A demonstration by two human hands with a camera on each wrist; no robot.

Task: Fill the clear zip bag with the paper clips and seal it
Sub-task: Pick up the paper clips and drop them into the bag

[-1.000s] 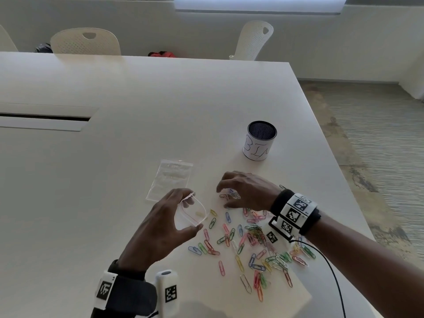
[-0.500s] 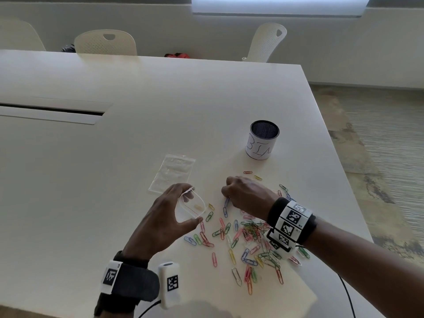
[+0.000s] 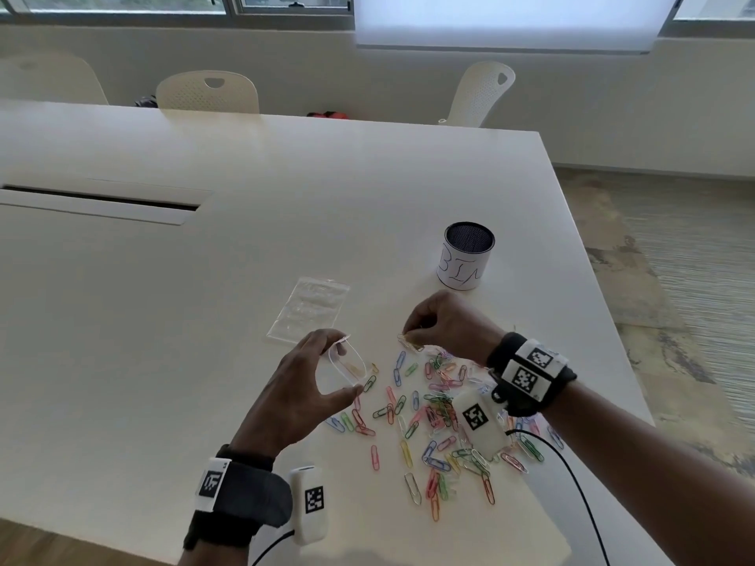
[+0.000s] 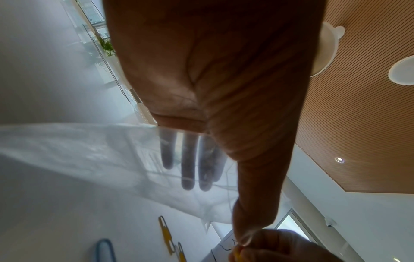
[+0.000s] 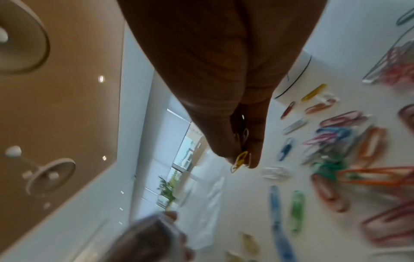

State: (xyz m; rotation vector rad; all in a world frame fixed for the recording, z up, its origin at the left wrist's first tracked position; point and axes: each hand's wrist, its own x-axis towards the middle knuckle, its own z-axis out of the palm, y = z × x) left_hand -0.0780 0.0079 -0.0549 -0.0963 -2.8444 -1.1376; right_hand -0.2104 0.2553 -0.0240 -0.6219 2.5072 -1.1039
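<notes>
Left hand (image 3: 304, 386), lower centre of the head view, pinches the small clear plastic zip bag (image 3: 347, 363) between thumb and fingers, bowing the mouth into an open oval that faces right toward the clips — likely held that way so clips can go straight in; a yellowish clip or two seems already inside, hard to be sure; right hand (image 3: 443, 324), centre-right, fingers curled down, pinches a few wire paper clips (image 5: 240, 157) — a yellow one and a white one show at the fingertips in the right wrist view; it sits just right of the bag mouth; most of the scattered coloured paper clips (image 3: 441, 422) lie on the white table (image 3: 163, 320) at lower right, so filling looks barely started; a second flat clear bag (image 3: 308, 316) lies just above the left hand; white-wrapped mesh cup marked "BIN" (image 3: 465, 257) stands above the right hand.
</notes>
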